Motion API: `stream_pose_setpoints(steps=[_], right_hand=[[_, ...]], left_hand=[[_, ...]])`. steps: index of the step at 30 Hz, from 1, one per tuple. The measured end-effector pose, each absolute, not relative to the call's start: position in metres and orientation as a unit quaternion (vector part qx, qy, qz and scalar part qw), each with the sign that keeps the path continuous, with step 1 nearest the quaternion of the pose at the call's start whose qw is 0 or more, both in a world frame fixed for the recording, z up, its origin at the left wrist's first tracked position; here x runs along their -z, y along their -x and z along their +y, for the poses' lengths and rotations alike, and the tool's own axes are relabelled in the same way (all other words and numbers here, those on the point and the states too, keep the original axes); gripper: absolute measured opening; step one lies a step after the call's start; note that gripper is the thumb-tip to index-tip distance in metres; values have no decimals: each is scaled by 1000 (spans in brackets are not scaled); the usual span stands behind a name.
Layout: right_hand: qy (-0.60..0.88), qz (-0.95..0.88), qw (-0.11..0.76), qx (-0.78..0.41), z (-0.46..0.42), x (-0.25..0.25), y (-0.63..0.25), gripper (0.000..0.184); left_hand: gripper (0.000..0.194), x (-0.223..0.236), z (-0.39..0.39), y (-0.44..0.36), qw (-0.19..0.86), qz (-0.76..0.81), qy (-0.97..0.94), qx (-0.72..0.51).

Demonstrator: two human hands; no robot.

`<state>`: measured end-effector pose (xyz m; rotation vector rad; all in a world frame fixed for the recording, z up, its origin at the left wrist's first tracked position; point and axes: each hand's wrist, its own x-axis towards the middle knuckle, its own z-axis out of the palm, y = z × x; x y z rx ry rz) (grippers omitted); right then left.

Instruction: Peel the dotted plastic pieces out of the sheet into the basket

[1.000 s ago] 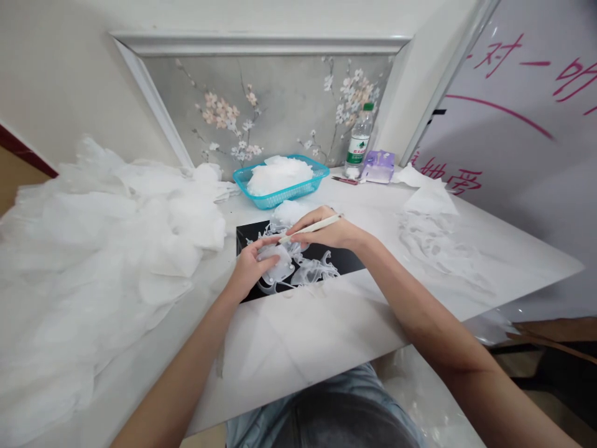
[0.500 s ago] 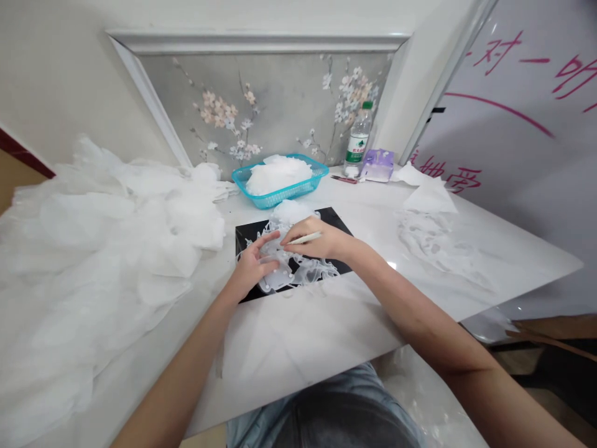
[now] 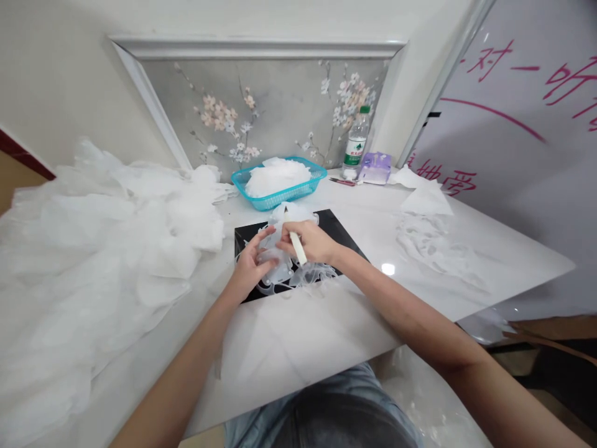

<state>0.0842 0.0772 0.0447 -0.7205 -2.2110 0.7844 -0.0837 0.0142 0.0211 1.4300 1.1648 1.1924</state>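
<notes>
White see-through film (image 3: 282,269) lies bunched on the black board (image 3: 336,223), and we work on it at the board's middle. Our left hand (image 3: 249,266) rests on the film, fingers (image 3: 265,239) spread and curved over it; we cannot tell whether they clamp it. Our right hand (image 3: 311,242) sits just beside, fingers together, clamped on a cream stylus (image 3: 298,247) above the film. We judge the step in hand to be working the film with the stylus; the next move calls for steady left fingers. Beyond the board stands a teal basket (image 3: 280,200) heaped with white material; a large white pile (image 3: 93,236) lies left of the board.
</notes>
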Motion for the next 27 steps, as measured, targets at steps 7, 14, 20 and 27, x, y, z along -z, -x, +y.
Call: stream_pose_setpoints(steps=[7, 14, 20, 27], right_hand=[[335, -769, 440, -322, 102, -46, -102, 24], [632, -655, 398, -116, 139, -26, -148, 12], [549, -734, 389, -96, 116, -29, -115, 12], [321, -816, 340, -341, 85, -20, -72, 23]], left_hand=[[49, -20, 19, 82, 383, 540, -521, -538], [39, -17, 23, 95, 150, 666, -513, -521], [22, -11, 23, 95, 56, 704, -609, -361], [25, -19, 20, 89, 184, 622, -575, -500]])
